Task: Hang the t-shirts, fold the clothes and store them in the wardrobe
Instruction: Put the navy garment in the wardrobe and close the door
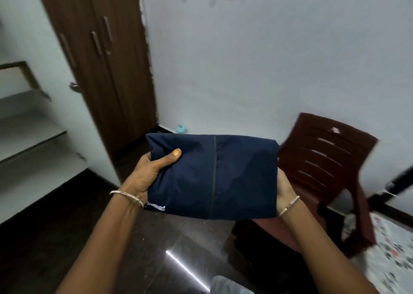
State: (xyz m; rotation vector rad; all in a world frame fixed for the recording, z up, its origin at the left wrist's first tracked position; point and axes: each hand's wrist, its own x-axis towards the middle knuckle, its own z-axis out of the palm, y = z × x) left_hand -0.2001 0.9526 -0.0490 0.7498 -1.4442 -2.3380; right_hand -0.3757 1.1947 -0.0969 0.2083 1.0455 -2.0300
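A folded navy-blue garment (214,175) with a small white logo at its lower left corner is held flat in front of me at chest height. My left hand (152,170) grips its left edge, thumb on top and fingers under the cloth. My right hand (283,188) holds the right edge from beneath, mostly hidden by the fabric. The brown wooden wardrobe (100,59) stands at the back left with its doors closed.
A dark red plastic chair (324,170) stands right of the garment. Grey stone shelves (29,126) are set in the left wall. A patterned mat (391,255) lies at the lower right. A small teal object (182,128) sits by the white wall. The floor is dark and glossy.
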